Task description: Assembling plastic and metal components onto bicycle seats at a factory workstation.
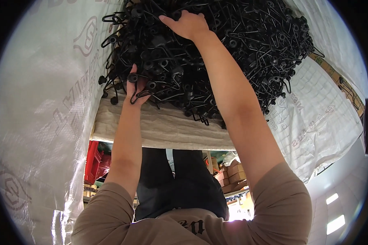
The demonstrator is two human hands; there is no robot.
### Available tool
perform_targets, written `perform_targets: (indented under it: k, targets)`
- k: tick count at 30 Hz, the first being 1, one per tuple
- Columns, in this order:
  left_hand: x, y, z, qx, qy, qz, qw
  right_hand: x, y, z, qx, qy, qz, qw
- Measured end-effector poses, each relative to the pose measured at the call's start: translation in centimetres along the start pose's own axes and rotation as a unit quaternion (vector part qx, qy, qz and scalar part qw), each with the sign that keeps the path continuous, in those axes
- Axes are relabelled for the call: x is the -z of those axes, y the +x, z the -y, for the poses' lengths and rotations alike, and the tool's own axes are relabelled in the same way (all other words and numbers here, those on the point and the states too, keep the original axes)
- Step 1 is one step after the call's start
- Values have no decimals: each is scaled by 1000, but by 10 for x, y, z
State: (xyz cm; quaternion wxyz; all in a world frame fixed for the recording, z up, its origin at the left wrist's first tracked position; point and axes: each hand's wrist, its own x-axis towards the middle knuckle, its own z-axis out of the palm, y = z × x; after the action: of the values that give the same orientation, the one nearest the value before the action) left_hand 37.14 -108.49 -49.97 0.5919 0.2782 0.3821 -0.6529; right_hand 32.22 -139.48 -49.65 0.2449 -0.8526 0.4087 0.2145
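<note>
A large heap of black bent-rod parts [249, 45], with round rubber-like bushings on them, fills the space in front of me. At the heap's near left edge, my left hand [131, 90] is turned palm up, its thumb raised, cupped around a few of these parts. One bent rod lies across its wrist, and its fingers are mostly hidden under the pieces. Farther up, my right hand [189, 25] rests palm down on top of the heap. Its thumb points left, apart from the fingers, whose tips are partly lost among the parts.
White woven plastic sheeting [41, 102] hangs at the left, with more at the right. A beige padded edge [176, 126] runs between the heap and my legs. Below are a red bin [93, 161] and cardboard boxes [235, 171]. Some rod ends stick out past the heap's edges.
</note>
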Motion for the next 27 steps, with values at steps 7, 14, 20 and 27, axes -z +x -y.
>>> perform_targets:
  k: [7,14,20,27]
  targets:
    - [-3,-5,-3,72,9,-19,997,-2,4,-15,-29,189,103,976]
    - [-4,7,-7,43,-27,7,999,5,34,-3,-89,222,211,948]
    - [-18,-3,-4,36,-47,-19,998,-8,0,3,-60,322,131,936]
    - [-14,-19,10,-36,-35,-1,999,-26,-36,10,-71,287,100,950]
